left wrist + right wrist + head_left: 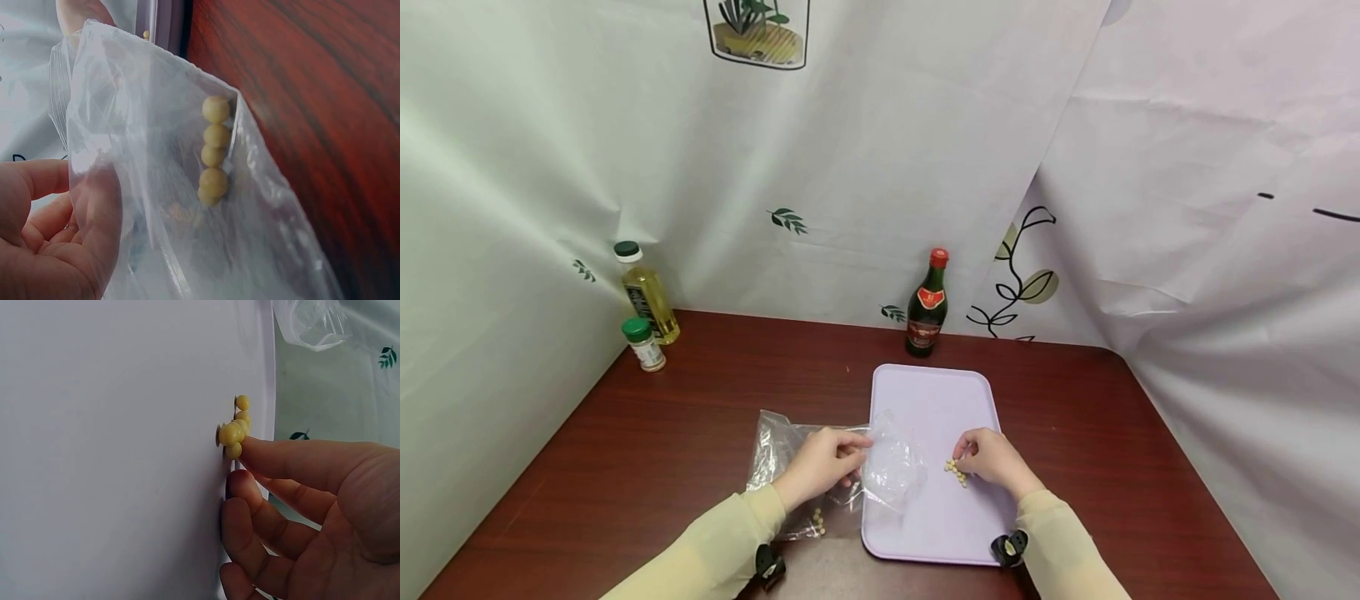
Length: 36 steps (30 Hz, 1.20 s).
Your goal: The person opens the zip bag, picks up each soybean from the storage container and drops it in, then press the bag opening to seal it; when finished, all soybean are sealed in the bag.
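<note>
My left hand (825, 460) grips a clear plastic bag (169, 156) between thumb and fingers, and the film covers some of the fingers in the left wrist view. Several round, yellow soybeans (214, 153) lie in a row along the bag's lower edge. The bag's mouth spreads over the left side of a pale lilac tray (932, 392). On that tray sits a small cluster of loose soybeans (956, 472). My right hand (992, 458) is right at the cluster, thumb tip beside one bean, with a small gap between thumb and index finger.
A green bottle with a red cap (927, 308) stands behind the tray against the curtain. At the back left are an oil bottle (651, 298) and a small green-lidded jar (645, 346). The dark red table (715, 392) is bordered by hanging white cloth (850, 150).
</note>
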Available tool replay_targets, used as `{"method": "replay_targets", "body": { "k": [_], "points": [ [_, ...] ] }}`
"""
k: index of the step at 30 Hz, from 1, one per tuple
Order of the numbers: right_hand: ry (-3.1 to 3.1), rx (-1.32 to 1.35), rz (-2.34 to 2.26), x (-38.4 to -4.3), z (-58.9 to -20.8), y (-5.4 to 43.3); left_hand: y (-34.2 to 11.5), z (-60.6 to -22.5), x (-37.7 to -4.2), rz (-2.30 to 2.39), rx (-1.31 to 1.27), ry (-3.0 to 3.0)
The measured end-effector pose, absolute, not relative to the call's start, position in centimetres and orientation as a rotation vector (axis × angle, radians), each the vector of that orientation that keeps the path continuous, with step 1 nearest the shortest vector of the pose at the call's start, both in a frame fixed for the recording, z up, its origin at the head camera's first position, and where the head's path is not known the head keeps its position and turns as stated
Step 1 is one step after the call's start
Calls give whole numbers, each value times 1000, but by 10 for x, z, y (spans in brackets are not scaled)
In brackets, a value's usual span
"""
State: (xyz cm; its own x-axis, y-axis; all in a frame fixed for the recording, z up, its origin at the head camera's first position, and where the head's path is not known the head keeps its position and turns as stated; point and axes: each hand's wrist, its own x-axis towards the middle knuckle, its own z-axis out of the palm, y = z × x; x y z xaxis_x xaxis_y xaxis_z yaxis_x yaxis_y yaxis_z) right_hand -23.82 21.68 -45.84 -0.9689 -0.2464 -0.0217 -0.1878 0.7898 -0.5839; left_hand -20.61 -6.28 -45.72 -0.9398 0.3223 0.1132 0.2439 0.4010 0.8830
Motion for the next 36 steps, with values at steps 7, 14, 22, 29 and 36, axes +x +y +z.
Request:
{"method": "replay_targets", "body": {
  "k": [7,14,22,29,36],
  "points": [
    [2894,-307,-904,-236,-456,216,-63,-457,-206,1599,536,2564],
    [2879,-333,-950,-233,-453,215,-62,-457,-205,1605,547,2555],
    [2848,-414,-1019,-229,-447,207,-61,-455,-203,1593,541,2568],
    [2837,-463,-1051,-223,-440,195,-62,-455,-202,1590,546,2574],
    [2811,-575,-1060,-218,-437,185,-62,-456,-202,1602,551,2570]
  ]
}}
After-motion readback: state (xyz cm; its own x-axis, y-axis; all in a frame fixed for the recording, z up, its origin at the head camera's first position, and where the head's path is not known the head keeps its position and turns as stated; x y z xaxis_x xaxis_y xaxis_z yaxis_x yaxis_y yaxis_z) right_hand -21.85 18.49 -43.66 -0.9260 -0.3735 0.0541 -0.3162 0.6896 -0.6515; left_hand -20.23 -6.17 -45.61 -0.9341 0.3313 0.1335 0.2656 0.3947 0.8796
